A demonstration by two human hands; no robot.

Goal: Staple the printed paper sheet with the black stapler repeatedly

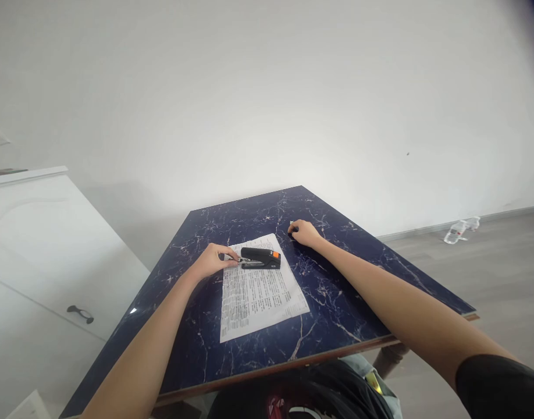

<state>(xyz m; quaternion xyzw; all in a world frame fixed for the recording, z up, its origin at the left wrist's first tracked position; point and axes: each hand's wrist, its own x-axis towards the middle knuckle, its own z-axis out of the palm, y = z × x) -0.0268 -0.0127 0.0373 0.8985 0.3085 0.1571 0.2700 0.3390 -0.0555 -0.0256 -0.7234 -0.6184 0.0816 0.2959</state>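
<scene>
A black stapler [261, 258] with an orange patch lies on the top edge of a printed sheet of paper [258, 291] on the dark blue marbled table [345, 302]. My left hand [212, 259] rests at the stapler's left end, its fingertips pinched on the metal front of the stapler. My right hand [305, 233] lies on the table to the right of the paper, fingers curled over a small dark object that is mostly hidden.
A white cabinet [40, 262] with a dark handle stands to the left of the table. A plastic bottle [456, 231] lies on the grey floor by the wall at the right. A dark bag [319, 396] sits below the table's near edge.
</scene>
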